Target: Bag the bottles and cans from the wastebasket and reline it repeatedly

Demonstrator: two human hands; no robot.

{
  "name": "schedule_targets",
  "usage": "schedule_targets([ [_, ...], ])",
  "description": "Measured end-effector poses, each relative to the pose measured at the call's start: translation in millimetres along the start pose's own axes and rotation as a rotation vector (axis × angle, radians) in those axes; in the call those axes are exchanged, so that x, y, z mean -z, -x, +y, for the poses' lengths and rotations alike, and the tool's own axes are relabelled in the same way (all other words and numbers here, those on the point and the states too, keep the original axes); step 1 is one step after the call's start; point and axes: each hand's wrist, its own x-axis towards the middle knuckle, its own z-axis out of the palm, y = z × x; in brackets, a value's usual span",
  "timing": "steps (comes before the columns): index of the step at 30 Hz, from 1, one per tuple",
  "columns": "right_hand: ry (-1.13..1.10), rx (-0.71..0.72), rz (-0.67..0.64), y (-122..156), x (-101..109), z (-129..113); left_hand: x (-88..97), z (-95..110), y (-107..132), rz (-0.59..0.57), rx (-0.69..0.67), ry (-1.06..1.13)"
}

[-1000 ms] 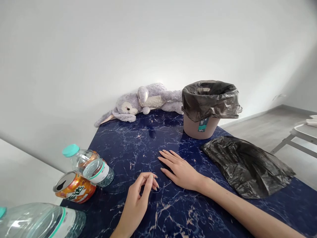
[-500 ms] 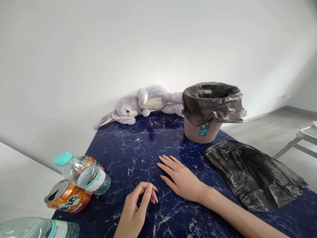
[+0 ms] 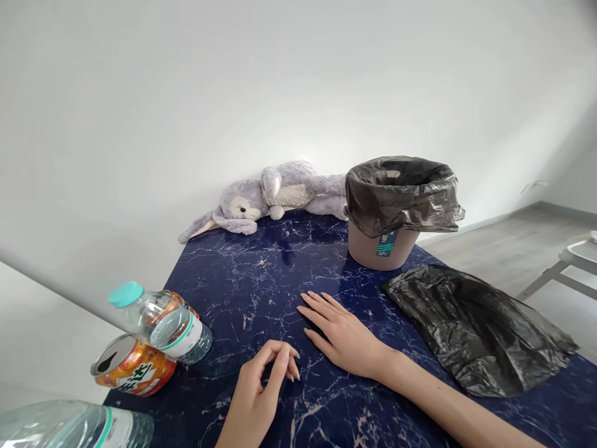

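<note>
I see right hand (image 3: 342, 333) spread flat, left hand (image 3: 261, 392) loosely curled, both empty on dark blue marbled tabletop (image 3: 261, 274), lower centre; orange printed drink can (image 3: 135, 373) lower left, lettering unreadable; teal bin label (image 3: 386, 242) likewise

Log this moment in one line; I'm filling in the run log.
left hand: curled over table, empty | right hand: flat on table | nearby: bottle, can, lined bin, loose black bag
</note>
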Motion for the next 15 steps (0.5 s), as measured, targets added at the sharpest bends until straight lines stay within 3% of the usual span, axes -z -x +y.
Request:
schedule_targets([
  [8,0.013,-0.003,-0.051,-0.5,2.3,-0.3,-0.6,1.9,1.1,-0.02,0.022,-0.01],
  [15,0.002,0.006,-0.004,0.4,-0.8,1.1,-0.6,2.6,0.6,-0.013,0.012,-0.014],
])
